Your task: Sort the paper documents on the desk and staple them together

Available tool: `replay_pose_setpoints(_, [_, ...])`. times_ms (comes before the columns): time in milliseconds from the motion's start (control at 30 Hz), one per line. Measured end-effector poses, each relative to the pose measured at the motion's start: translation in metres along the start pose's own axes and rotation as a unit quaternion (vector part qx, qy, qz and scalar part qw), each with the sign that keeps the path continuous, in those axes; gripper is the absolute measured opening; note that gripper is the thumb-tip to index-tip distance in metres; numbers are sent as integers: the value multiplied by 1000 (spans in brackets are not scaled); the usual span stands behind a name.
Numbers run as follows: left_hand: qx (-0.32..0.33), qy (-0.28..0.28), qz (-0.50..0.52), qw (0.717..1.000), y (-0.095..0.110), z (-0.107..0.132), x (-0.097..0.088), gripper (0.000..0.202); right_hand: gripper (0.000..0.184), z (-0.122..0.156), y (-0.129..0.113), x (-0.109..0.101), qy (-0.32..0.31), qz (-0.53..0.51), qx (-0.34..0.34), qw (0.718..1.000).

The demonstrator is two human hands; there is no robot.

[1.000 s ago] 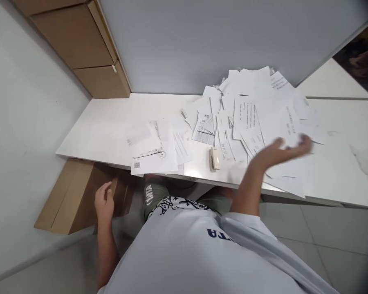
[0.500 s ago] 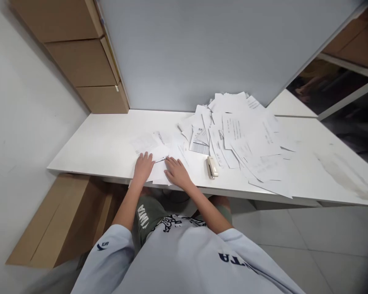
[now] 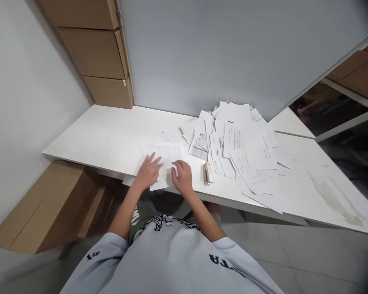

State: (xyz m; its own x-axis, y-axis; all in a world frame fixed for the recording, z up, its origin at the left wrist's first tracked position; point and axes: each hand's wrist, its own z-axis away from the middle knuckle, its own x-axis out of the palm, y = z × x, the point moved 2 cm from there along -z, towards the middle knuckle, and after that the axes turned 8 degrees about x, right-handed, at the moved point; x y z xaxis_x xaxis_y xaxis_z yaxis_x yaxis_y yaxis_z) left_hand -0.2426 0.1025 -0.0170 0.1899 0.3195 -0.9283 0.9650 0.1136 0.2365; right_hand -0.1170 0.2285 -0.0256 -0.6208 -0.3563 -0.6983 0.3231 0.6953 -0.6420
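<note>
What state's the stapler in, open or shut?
Shut: the stapler lies on the white desk with its top arm down against the base, no gap showing.

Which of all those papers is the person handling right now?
The printed sheet under the left hand and right hand, lying apart from the big pile past the stapler.

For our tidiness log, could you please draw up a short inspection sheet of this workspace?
Surface: white desk, with a faint brownish smear towards its right end.
Job's things: printed sheet under both hands; beige stapler lying just to its right.
Clutter: overlapping heap of loose printed papers right of the stapler.
Hands: left hand spread on the sheet; right hand on the sheet, fingers curled.
Cables: nothing seen.
Surroundings: grey partition behind the desk; cardboard boxes below its left end; tiled floor.
</note>
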Motion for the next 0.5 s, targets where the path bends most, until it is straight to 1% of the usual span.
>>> replay_pose_setpoints(67, [-58, 14, 1, 998, -14, 2, 1, 46, 39, 9, -4, 0, -84, 25, -67, 994])
replay_pose_setpoints(133, [-65, 14, 69, 995, -21, 7, 6, 45, 52, 17, -4, 5, -143, 59, -102, 983])
replay_pose_setpoints(200, [-62, 20, 184, 981, -22, 12, 13, 40, 67, 23, -3, 13, -174, 92, -107, 975])
replay_pose_setpoints(267, [-88, 49, 283, 954, -19, 14, 18, 39, 71, 25, -2, 18, -179, 113, -97, 973])
replay_pose_setpoints(333, [-121, 92, 321, 935, -17, 12, 21, 39, 63, 23, -2, 20, -170, 123, -86, 974])
replay_pose_setpoints(433, [-158, 170, 286, 930, -19, 4, 21, 39, 45, 16, -4, 16, -161, 120, -84, 976])
replay_pose_setpoints(500, [-178, 198, 275, 924, -23, -1, 22, 44, 39, 12, -2, 12, -159, 106, -92, 977])
